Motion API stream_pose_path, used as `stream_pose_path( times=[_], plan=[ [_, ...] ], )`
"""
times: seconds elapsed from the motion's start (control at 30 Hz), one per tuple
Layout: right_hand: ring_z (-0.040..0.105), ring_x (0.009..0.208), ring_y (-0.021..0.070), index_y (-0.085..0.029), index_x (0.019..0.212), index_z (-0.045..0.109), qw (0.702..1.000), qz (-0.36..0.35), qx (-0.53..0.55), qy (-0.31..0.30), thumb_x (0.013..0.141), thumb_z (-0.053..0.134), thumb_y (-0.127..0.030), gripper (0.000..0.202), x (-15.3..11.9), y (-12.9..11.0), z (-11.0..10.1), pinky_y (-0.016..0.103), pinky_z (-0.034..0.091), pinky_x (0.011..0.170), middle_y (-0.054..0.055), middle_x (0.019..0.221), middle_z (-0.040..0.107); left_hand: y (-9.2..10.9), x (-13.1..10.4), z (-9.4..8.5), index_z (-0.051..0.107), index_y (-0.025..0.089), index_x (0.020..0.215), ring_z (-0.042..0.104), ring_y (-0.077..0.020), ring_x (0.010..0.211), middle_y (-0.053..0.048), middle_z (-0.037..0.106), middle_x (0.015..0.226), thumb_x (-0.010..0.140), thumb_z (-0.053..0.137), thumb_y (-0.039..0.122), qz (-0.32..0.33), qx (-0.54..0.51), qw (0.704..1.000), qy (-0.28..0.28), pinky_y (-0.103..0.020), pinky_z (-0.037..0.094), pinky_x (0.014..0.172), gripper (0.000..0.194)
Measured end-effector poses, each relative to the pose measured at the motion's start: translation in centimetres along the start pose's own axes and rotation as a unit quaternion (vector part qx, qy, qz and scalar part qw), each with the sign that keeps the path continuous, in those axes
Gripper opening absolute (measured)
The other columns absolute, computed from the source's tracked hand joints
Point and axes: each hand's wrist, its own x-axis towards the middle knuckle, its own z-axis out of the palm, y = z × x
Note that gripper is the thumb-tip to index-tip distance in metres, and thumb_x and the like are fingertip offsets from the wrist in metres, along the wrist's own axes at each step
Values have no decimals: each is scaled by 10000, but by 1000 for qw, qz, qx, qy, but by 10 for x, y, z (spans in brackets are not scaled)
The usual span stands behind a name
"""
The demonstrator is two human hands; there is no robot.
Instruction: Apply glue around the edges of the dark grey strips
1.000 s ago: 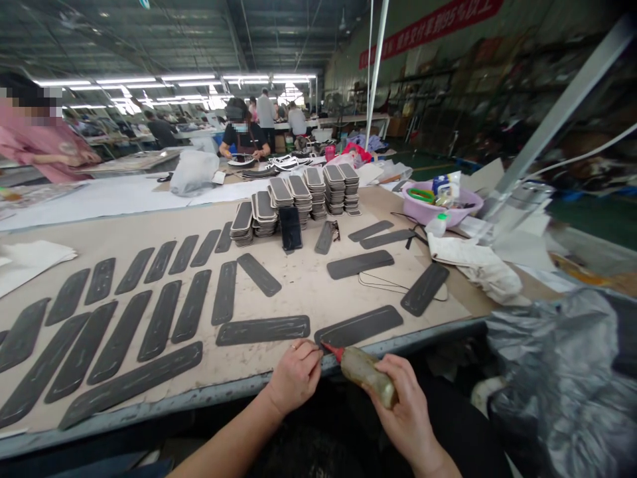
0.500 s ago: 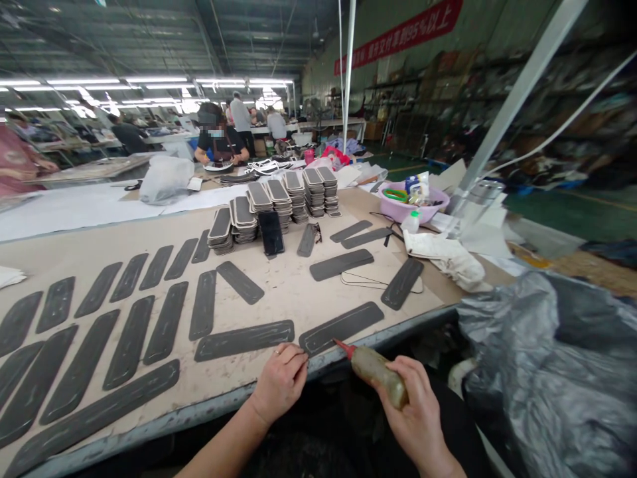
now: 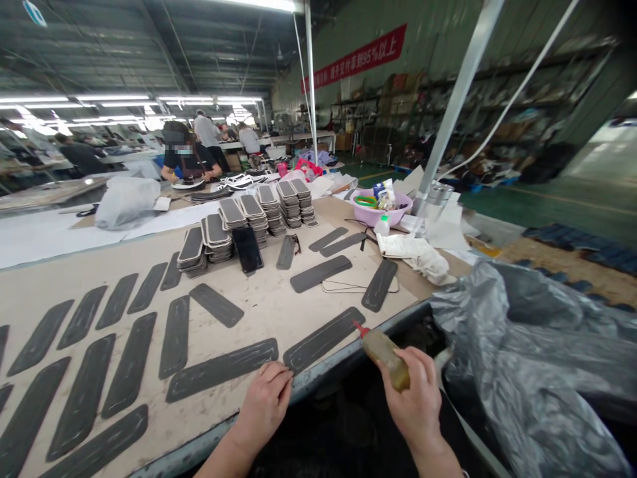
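My right hand is wrapped round a squeeze bottle of yellowish-brown liquid. The bottle tilts, and its red nozzle is at the right end of a dark grey rounded panel by the table's front edge. A pale line runs along the panel's border. My left hand has its fingers bent and pressed together at the panel's left end, pinching its corner. Left of it lies another dark panel with pale streaks. More such panels lie in slanted rows on the table's left part.
Stacks of pale-edged panels stand at the back, with a black phone leaning there. A purple basin, a white cloth and a metal pole are right. Silver plastic sheeting hangs beside the table. A person sits beyond.
The nozzle has moved along the panel's near edge toward its right end. My left hand stays at the panel's left end. The camera view has turned to the right.
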Motion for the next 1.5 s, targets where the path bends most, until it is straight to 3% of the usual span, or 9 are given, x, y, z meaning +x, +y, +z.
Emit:
stream_pose_path(
  times=[0.13, 0.27, 0.47, 0.7, 0.8, 1.0, 1.2, 1.5],
  plan=[
    [557, 964, 232, -211, 1084, 539, 985, -1, 139, -103, 897, 609, -287, 214, -6, -14, 6, 367, 523, 792, 107, 1068, 508, -5, 6, -3, 679, 178, 867, 608, -181, 778, -59, 642, 830, 916, 483, 144, 1, 9, 999, -51, -326, 542, 732, 205],
    [554, 981, 237, -223, 1092, 550, 969, -7, 167, -180, 897, 595, -290, 211, -12, -18, 13, 369, 522, 804, 102, 1083, 509, -8, 15, -7, 671, 185, 800, 588, -171, 725, -39, 619, 763, 915, 484, 138, -1, 20, 993, -117, -296, 515, 677, 224],
    [544, 990, 265, -211, 1094, 547, 993, 35, 76, -82, 906, 583, -308, 214, -7, 1, 13, 448, 496, 851, 119, 1090, 516, -8, 26, -13, 638, 183, 738, 578, -164, 719, -27, 605, 744, 902, 492, 112, 10, 21, 986, -166, -281, 488, 696, 231],
    [556, 966, 260, -201, 1064, 546, 998, 60, 9, 13, 895, 609, -344, 230, 10, 10, 11, 439, 505, 830, 105, 1045, 522, -6, 28, -14, 610, 172, 757, 558, -175, 752, -29, 594, 785, 919, 462, 100, 5, 48, 977, -207, -314, 471, 750, 231],
    [553, 961, 255, -204, 1060, 547, 998, 64, 13, -1, 896, 609, -343, 224, 10, 10, 11, 435, 501, 827, 96, 1042, 518, -7, 26, -11, 596, 167, 767, 551, -183, 773, -39, 591, 803, 924, 450, 99, 6, 54, 974, -222, -329, 474, 757, 225],
    [544, 990, 236, -219, 1108, 540, 988, 36, 103, -108, 906, 594, -290, 221, -2, -2, 10, 393, 502, 834, 97, 1097, 504, -10, 20, -6, 579, 179, 801, 548, -183, 790, -46, 586, 834, 899, 466, 72, 19, 49, 981, -188, -337, 495, 777, 183],
    [556, 970, 246, -194, 1053, 547, 998, 58, 34, 15, 897, 611, -326, 214, 17, 10, 12, 414, 500, 831, 98, 1032, 528, -11, 21, -5, 566, 177, 816, 550, -188, 788, -53, 584, 836, 884, 474, 63, 58, 47, 984, -163, -342, 515, 766, 162],
    [572, 937, 252, -193, 1063, 562, 998, 54, -29, 12, 896, 607, -381, 255, 19, 16, 18, 431, 514, 808, 105, 1042, 539, -10, 23, -5, 559, 180, 817, 547, -187, 775, -50, 568, 816, 872, 458, 65, 46, 44, 985, -160, -338, 518, 726, 162]
  ],
)
